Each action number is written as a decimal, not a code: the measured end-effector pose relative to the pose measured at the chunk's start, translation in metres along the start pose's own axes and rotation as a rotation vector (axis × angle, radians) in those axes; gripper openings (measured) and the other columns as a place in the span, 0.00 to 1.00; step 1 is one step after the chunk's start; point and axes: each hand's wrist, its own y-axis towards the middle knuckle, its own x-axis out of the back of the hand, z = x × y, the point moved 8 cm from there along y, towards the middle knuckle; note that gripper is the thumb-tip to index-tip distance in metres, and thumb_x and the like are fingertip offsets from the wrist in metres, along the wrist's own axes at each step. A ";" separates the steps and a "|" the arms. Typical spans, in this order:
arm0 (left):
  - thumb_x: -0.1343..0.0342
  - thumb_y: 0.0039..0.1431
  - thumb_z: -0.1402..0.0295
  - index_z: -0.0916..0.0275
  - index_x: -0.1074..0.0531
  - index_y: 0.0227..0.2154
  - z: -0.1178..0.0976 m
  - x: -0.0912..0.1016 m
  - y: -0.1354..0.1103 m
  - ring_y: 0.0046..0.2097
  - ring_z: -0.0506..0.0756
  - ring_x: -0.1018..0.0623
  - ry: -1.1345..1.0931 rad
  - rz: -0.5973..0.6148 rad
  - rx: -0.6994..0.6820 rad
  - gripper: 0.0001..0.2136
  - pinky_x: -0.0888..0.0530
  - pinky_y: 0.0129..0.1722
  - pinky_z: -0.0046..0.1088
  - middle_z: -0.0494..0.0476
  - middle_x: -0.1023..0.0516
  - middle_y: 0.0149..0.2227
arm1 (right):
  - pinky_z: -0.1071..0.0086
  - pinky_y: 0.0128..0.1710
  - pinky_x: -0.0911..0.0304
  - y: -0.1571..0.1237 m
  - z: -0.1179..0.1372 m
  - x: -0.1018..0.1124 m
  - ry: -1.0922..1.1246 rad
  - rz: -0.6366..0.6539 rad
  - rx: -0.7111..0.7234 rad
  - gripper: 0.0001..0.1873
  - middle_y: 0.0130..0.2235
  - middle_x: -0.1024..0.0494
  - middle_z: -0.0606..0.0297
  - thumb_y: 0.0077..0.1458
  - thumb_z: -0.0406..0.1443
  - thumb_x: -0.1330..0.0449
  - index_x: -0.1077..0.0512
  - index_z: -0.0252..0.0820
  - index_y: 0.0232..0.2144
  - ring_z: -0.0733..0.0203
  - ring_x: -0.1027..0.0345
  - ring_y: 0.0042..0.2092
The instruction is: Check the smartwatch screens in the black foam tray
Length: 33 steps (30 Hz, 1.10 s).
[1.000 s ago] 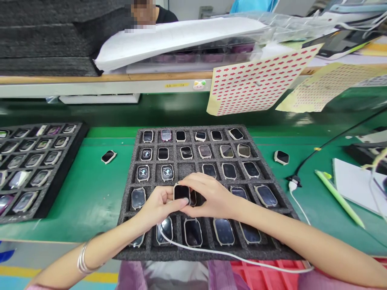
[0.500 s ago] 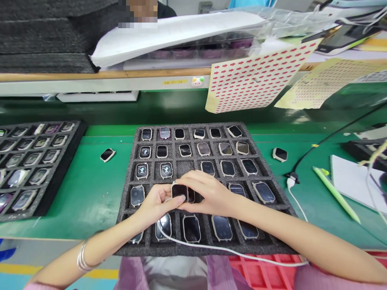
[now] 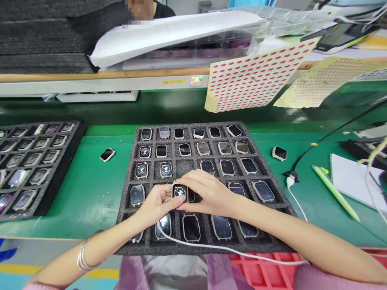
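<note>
Watch in hand, with its display lit, is held over the middle part of the foam tray, a little toward the tray's left side. The left hand grips it by its left side, with the thumb laid over the near right corner of the screen and the other fingers behind the body. The fingers of the right hand are curled round the right side, seeming to grip the far and near ends of the frame; how hard they press cannot be told. It should handle as a light, stiff, compact block, its glass smooth and likely slippery and easily smudged or scratched, so the pale frame along the two long sides looks the safest hold. The screen faces up toward the wearer, and the long axis seems to run from the near edge of the foam tray toward its far edge, the top of the dial pointing to the far edge. From beside the left hand, a white cable crosses the near part of the foam tray to the right; whether it meets the watch is hidden. On the green bench, one loose watch lies left of the foam tray and a second loose watch right of it.
</note>
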 end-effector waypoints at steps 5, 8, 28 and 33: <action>0.40 0.55 0.65 0.67 0.27 0.31 -0.003 -0.001 0.003 0.31 0.50 0.31 0.048 -0.002 -0.031 0.09 0.34 0.34 0.24 0.51 0.27 0.28 | 0.58 0.41 0.35 0.000 0.001 -0.002 -0.078 0.039 0.008 0.20 0.41 0.26 0.51 0.58 0.43 0.40 0.33 0.31 0.46 0.52 0.32 0.42; 0.40 0.54 0.64 0.67 0.27 0.32 -0.003 0.000 0.004 0.31 0.51 0.30 0.066 -0.011 -0.023 0.10 0.33 0.34 0.25 0.52 0.26 0.29 | 0.58 0.41 0.35 0.001 0.002 -0.003 -0.104 0.057 0.009 0.20 0.40 0.26 0.50 0.58 0.42 0.40 0.32 0.30 0.45 0.51 0.32 0.41; 0.45 0.58 0.61 0.66 0.29 0.33 -0.010 -0.002 0.003 0.35 0.54 0.31 0.226 -0.001 -0.092 0.11 0.34 0.38 0.28 0.52 0.27 0.31 | 0.59 0.39 0.36 0.007 -0.002 0.000 -0.126 0.043 -0.021 0.15 0.38 0.27 0.55 0.54 0.39 0.40 0.30 0.34 0.41 0.53 0.33 0.38; 0.44 0.57 0.62 0.65 0.28 0.34 -0.012 -0.002 0.003 0.36 0.54 0.31 0.228 -0.011 -0.110 0.10 0.34 0.39 0.28 0.53 0.26 0.31 | 0.59 0.39 0.35 0.006 -0.001 -0.001 -0.137 0.044 -0.009 0.16 0.38 0.27 0.53 0.55 0.40 0.41 0.31 0.33 0.42 0.53 0.33 0.39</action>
